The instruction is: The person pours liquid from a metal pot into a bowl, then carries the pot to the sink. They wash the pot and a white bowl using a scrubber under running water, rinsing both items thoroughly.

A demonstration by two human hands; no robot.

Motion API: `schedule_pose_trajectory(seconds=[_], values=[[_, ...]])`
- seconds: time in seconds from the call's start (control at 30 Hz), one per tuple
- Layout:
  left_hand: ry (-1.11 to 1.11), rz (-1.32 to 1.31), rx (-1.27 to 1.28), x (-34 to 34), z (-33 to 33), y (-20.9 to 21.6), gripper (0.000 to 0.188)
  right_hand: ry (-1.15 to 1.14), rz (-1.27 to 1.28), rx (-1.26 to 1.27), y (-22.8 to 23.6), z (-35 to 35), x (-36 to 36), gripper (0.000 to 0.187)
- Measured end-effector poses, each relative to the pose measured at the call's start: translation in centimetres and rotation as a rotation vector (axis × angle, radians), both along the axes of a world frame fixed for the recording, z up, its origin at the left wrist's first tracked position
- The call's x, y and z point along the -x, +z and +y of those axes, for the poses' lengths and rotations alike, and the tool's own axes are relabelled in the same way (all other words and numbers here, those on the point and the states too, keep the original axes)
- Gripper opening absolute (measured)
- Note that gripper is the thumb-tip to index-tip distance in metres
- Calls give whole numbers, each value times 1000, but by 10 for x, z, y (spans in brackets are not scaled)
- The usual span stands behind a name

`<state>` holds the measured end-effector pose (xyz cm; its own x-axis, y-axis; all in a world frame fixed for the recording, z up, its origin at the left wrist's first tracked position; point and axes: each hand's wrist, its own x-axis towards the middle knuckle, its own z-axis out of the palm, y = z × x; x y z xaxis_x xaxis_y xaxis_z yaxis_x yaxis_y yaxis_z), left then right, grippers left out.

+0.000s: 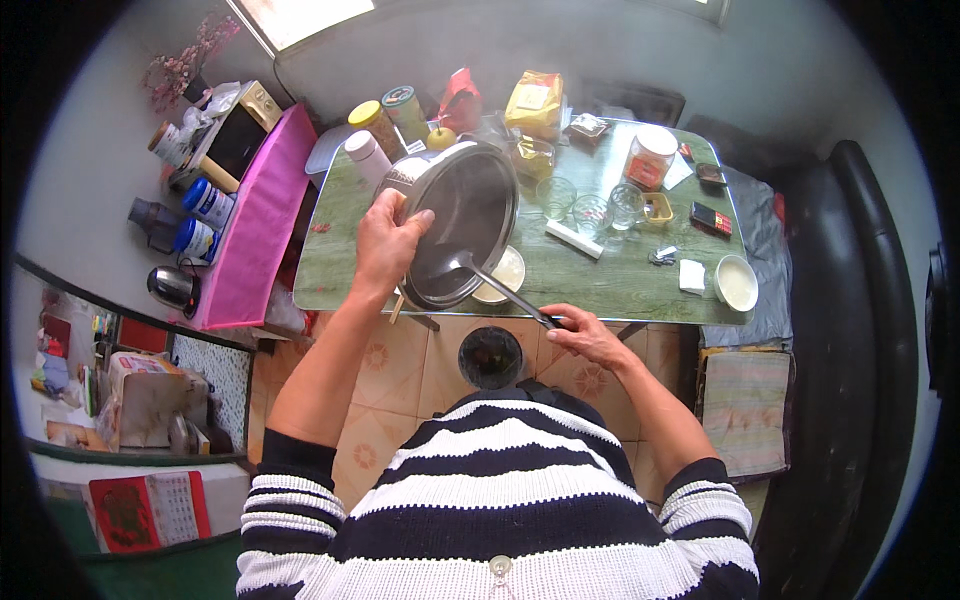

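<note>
My left hand point(388, 242) grips the near-left side of a metal pot point(478, 205), which is tipped so its grey inside faces right and toward me. Between the fingers of my right hand point(588, 337) is the dark handle of a ladle point(510, 293); its metal bowl rests inside the pot's lower part. Partly behind the pot's lower rim, a bowl point(522, 278) with pale contents stands on the table. Thin wooden sticks, possibly chopsticks point(397, 308), poke out below my left hand. Another white bowl point(748, 302) with pale, milky contents sits at the table's right edge.
The green table point(330, 270) also carries glass cups point(627, 204), a white stick-shaped box point(574, 239), a lidded jar point(650, 158), a thermos point(367, 157) and a yellow bag point(535, 103). On the floor near me stands a dark bin point(490, 358). A black sofa point(850, 400) lines the right.
</note>
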<state>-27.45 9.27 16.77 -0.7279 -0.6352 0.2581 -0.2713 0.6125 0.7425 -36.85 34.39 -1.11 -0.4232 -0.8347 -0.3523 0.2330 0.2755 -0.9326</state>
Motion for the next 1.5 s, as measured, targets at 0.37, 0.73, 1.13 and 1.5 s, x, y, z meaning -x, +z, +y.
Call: schedule_pose_trajectory(seconds=[0.37,0.73,1.13,1.5], values=[[13,108,-158,6,-38,-37,21,-118,268,86,-12,60,33,40],[19,70,-147,11,-45,-46,21,-179,644,-70,13,75,33,40],[41,50,-85,8,-38,-36,20,-184,732,-45,24,76,24,40],[39,86,-146,6,-52,-46,20,-183,666,-83,26,75,21,37]])
